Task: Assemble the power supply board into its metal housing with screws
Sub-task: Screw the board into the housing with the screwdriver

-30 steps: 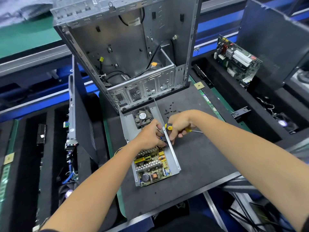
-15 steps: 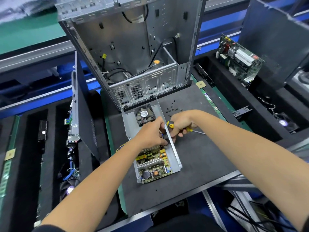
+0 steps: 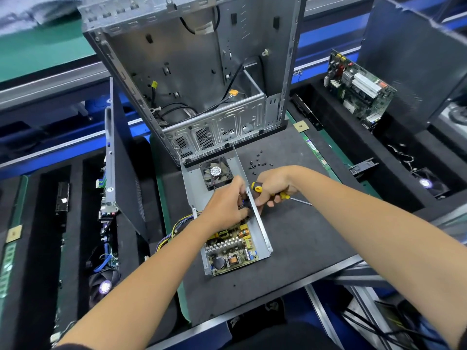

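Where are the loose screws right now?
The screws lie scattered on the black mat, just right of the housing, beyond the right hand.

On the mat (image 3: 290, 238), the metal housing (image 3: 261, 231) lies just in front of the open computer case (image 3: 202, 72), fan (image 3: 217, 173) at its far end, power supply board (image 3: 231, 248) at the near end, loose screws (image 3: 259, 162) right of the fan, motherboard (image 3: 358, 87) far right
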